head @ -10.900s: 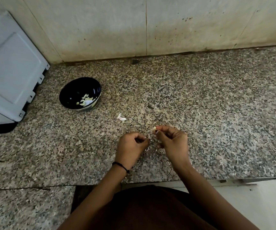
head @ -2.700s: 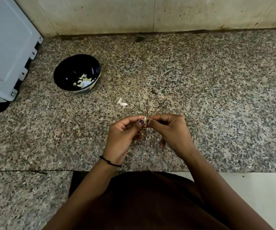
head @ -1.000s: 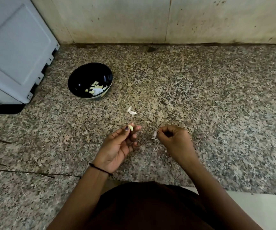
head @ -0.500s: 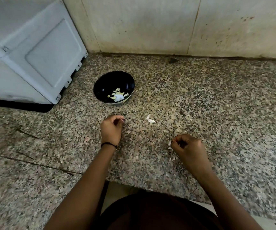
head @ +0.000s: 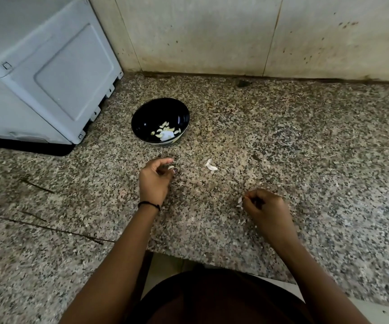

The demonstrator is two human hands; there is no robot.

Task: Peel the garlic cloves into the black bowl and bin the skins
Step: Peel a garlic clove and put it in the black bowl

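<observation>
A grey appliance (head: 41, 73) stands on the granite counter (head: 305, 148).

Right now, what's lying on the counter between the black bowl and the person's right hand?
A small white garlic scrap lies on the granite counter about midway between the black bowl and the right hand, seen in the head view.

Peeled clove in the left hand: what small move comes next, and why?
Probably the left hand carries the peeled clove forward over the black bowl and lets go: the clove looks bare, and the bowl, already holding cloves, sits just ahead.
</observation>
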